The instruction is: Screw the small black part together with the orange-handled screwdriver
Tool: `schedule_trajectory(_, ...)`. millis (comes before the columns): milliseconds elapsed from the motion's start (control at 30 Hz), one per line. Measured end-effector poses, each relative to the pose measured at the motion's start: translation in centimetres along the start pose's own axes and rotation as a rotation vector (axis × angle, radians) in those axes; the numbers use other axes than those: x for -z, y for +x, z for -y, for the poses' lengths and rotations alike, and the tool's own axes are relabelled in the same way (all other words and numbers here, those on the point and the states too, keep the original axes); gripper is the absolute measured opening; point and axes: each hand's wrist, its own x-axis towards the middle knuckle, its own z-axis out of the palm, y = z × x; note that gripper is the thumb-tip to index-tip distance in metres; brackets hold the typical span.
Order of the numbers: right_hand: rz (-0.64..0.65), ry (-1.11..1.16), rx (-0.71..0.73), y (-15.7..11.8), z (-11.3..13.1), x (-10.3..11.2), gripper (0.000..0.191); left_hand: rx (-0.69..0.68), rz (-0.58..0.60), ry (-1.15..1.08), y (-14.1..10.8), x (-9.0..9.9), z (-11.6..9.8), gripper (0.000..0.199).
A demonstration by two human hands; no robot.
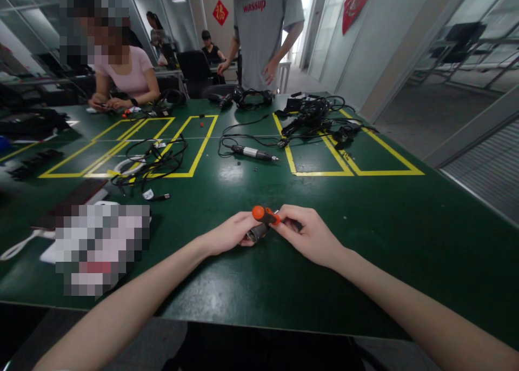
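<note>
Near the front middle of the green table, both of my hands meet over two small things. My left hand (pixel 232 233) is closed around a dark grey cylindrical part (pixel 258 232), its round end facing me. Just above that part lies a screwdriver (pixel 265 214) with an orange-and-grey handle, its rounded orange end pointing left toward me. The fingertips of my right hand (pixel 306 231) pinch the handle's right end. A bit of shiny metal shows beside these fingertips; the shaft is mostly hidden.
Beyond my hands lies a corded electric screwdriver (pixel 255 153). Tangled black cables (pixel 152 163) are at left, and more cables (pixel 314 114) at back right. A blurred-out pouch-like item (pixel 103 246) sits by my left forearm. Across the table are a seated person (pixel 124 73) and a standing person (pixel 265 41).
</note>
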Motion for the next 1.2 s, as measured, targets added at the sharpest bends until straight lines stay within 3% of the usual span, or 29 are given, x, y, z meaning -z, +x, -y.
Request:
schedule_trajectory(767,0.047,0.087,-0.081,0.2,-0.1,0.3,0.012,-0.017,0.005,0.108,0.0,0.0,0.3,0.052)
schedule_trajectory(1033,-0.015,0.113,-0.164,0.8,-1.2,1.1,0.012,-0.139,-0.165,0.170,0.4,1.1,0.5,0.044)
schedule_trajectory(1200,-0.103,0.104,-0.185,1.1,-2.2,1.6,0.020,-0.194,-0.338,0.318,0.6,1.8,0.7,0.032)
